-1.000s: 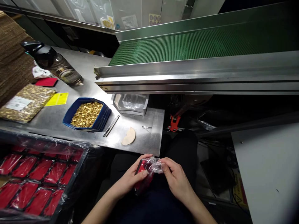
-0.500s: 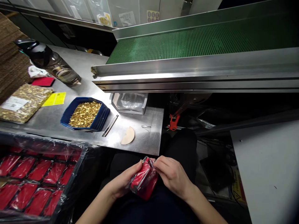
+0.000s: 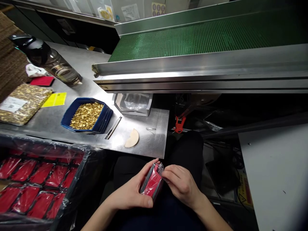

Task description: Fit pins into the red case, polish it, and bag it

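Note:
Over my lap, my left hand (image 3: 132,192) wraps round a red and black item in clear plastic (image 3: 153,181), thumb on the near side and fingers behind it. My right hand (image 3: 181,183) pinches the gathered plastic film at the item's upper right end. What exactly the wrapped item is, I cannot tell. To the left, a black crate lined with clear plastic (image 3: 81,179) holds rows of similar red wrapped items (image 3: 43,173).
On the metal bench stand a blue bin of small gold-coloured pieces (image 3: 86,115), a grey tray (image 3: 134,104), a pen-like tool (image 3: 113,127), a pale half disc (image 3: 132,138) and a bottle (image 3: 57,67). A green conveyor belt (image 3: 183,41) runs behind. Orange-handled clamp (image 3: 179,124) hangs beyond the bench edge.
My left hand has turned the wrapped item so a narrow side faces up, and its thumb has moved to the near side. My right hand stays at the plastic end, slightly further right.

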`<state>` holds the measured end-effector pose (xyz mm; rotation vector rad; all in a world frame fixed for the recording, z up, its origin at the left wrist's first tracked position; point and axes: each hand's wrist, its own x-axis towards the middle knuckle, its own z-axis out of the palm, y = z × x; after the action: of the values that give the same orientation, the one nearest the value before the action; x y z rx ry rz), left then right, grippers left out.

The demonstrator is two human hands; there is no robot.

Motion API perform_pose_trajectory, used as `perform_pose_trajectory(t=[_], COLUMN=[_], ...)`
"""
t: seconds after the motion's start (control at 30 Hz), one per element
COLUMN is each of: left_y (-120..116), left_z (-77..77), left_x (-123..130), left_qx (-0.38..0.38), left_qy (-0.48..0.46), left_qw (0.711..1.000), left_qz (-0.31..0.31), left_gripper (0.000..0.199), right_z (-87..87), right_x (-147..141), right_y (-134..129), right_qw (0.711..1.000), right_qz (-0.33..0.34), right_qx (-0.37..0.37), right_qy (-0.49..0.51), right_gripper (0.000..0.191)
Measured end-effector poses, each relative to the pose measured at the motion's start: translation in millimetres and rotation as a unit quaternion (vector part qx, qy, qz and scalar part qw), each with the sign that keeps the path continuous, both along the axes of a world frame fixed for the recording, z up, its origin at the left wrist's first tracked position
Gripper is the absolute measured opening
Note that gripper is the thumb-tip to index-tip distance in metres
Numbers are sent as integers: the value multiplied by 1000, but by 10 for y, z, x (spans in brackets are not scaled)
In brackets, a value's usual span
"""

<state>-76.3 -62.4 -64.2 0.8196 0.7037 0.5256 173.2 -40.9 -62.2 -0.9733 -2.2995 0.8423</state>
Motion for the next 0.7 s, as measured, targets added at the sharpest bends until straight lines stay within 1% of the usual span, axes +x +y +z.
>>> perform_pose_trajectory(t=[0.1, 0.17, 0.23, 0.3, 0.33, 0.4, 0.47, 0.5, 0.57, 0.63, 0.7], left_y=[-1, -10, -16, -13, -7, 11, 28, 32, 25, 2, -20], left_z=[8, -1, -9, -8, -4, 4, 3, -3, -24, -44, -47], left_x=[-23, -24, 0, 48, 78, 136, 169, 172, 151, 112, 83], left_qx=[47, 39, 4, -30, -47, -90, -134, -144, -138, -111, -89], left_qy=[37, 33, 1, -17, -12, 29, 79, 98, 107, 67, 26], left_qw=[998, 998, 1000, 999, 998, 994, 986, 983, 984, 991, 996], left_qz=[-27, -30, -10, 27, 42, 59, 56, 53, 40, 17, -5], left_gripper=[141, 145, 135, 115, 105, 89, 85, 86, 90, 100, 115], right_z=[-16, -33, -51, -62, -64, -61, -50, -40, -10, 41, 116], right_x=[26, 40, 43, 26, 11, -28, -63, -74, -79, -68, -57], right_y=[-18, -19, -14, -10, -11, -19, -32, -36, -30, -5, 32], right_qw=[1000, 999, 998, 997, 995, 990, 986, 985, 986, 984, 977], right_qz=[2, 0, -8, -21, -25, -17, 11, 23, 32, 26, 21], right_qx=[19, 28, 34, 36, 37, 44, 46, 36, -9, -85, -176], right_qy=[-22, -32, -44, -69, -88, -129, -159, -165, -166, -152, -116], right_gripper=[24, 23, 22, 21, 21, 22, 25, 25, 23, 20, 19])
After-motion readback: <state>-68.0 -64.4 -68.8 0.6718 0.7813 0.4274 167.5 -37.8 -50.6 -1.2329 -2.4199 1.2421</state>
